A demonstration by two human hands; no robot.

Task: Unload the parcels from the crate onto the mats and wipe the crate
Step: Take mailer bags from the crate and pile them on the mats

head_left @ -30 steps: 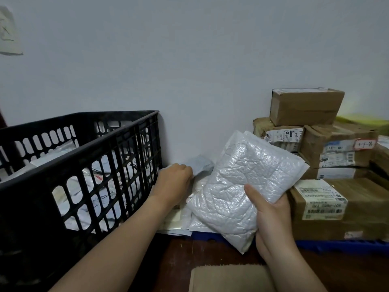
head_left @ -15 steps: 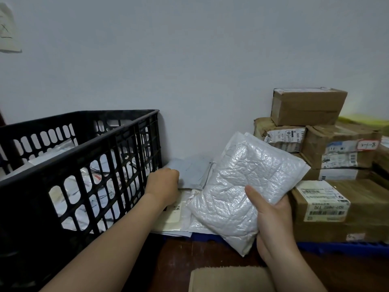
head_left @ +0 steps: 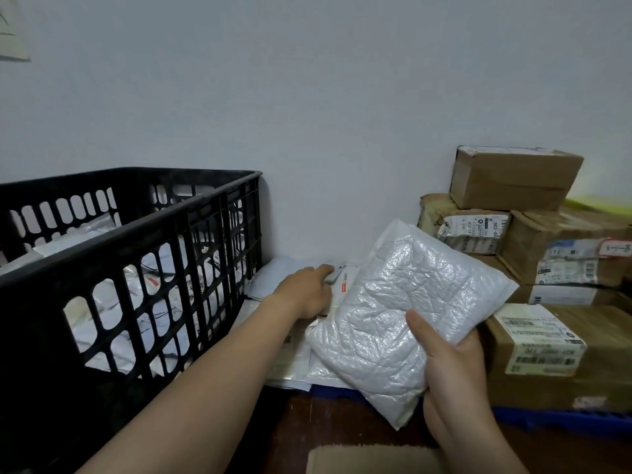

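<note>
Right hand (head_left: 451, 364) grips the bubble mailer (head_left: 403, 302), fingers clamped; left hand (head_left: 304, 292) stretches forward (fingers unclear).

Centre right, the parcel (head_left: 403, 309) in my right hand (head_left: 455, 381): bubble-textured plastic film, glossy and crinkled, whitish. Left of frame, the crate (head_left: 136, 241): black moulded plastic, matt, with lattice walls. Right edge, the boxes (head_left: 513, 179): brown cardboard, matt and creased, with paper labels. Centre, the flat mailers (head_left: 270, 282): smooth plastic film, pale grey. Bottom, the floor (head_left: 325, 425): dark, wood-look, with a faint sheen.
</note>
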